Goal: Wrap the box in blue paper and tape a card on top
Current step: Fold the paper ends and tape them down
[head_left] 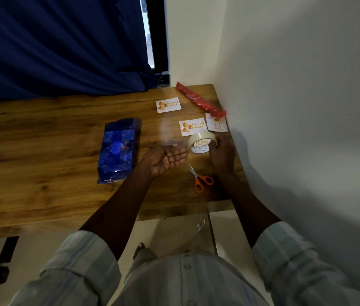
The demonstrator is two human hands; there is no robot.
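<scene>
1. Head view shows the right hand (221, 153) curled round the tape roll (201, 142), fingers over its far rim, holding it tilted on edge just above the table (42, 133). A card appears to sit inside or behind the roll's core, since printed lettering shows through it; which one cannot be told.
2. Just left of the roll, the left hand (165, 160) lies palm up, its fingers fairly straight and pointing at the roll, gripping nothing. A faint blurred streak rises from near its fingertips; it may be a pulled strip of tape, but that is too smeared to confirm.
3. Risk: if a loose tape end is out, it could fold onto itself or stick to the left fingers (178, 155), because nothing keeps it taut.
4. Risk: the roll is pinched at its rim only, so a sharp tug on the tape could twist it out of the grip.
5. The orange-handled scissors (201, 178) lie on the near side of the roll, between the two forearms; a dropped wrist could knock them off the table edge.
6. The box wrapped in blue paper (118, 149) lies well left of the roll, beyond the left hand, with no card on it yet.
7. Three birthday cards (192, 127) lie beyond the roll, the nearest almost touching it; a red roll (200, 100) sits farther still against the wall.
</scene>
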